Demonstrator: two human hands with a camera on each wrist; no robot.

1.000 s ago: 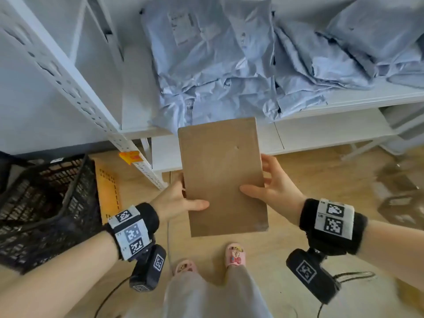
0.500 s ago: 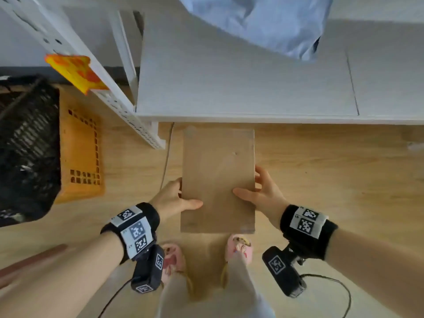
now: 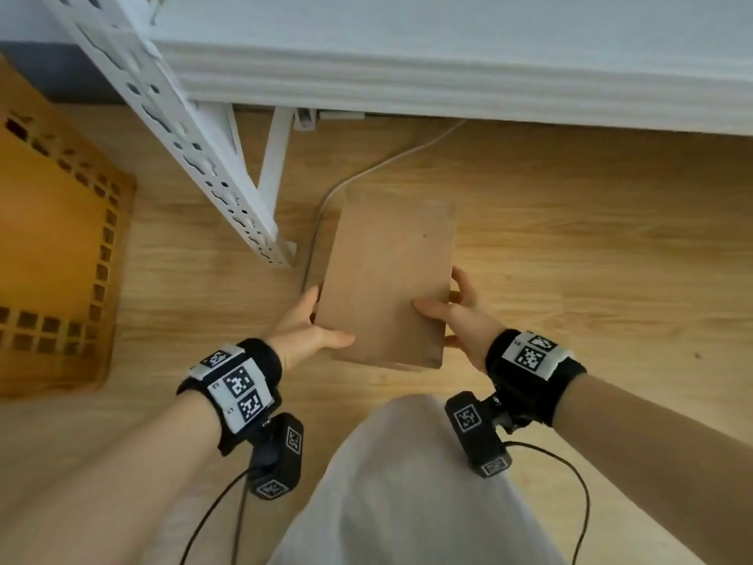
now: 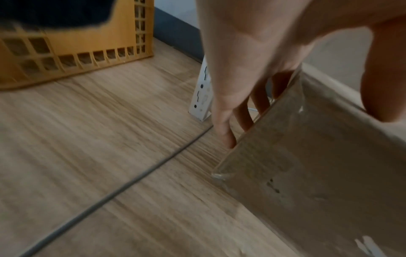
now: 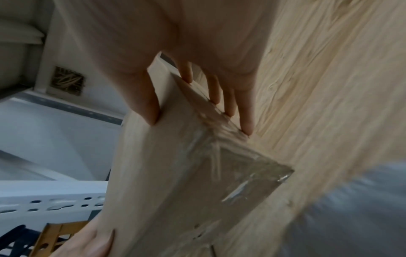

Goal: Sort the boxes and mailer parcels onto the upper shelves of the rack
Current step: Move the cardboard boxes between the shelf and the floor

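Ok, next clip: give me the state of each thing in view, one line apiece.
Cardboard box: sealed with clear tape, held off the floor, below the shelf edge.
Left hand: grips the box's left edge, thumb on top.
Right hand: grips the box's right edge, thumb on top.
Orange crate: standing on the floor, left of the rack post.
Cable: lying loose on the floor.

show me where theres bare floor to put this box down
Both hands, left hand and right hand, hold the box. Bare floor lies right of it, below the shelf edge. Left is tighter: rack post, cable, orange crate.
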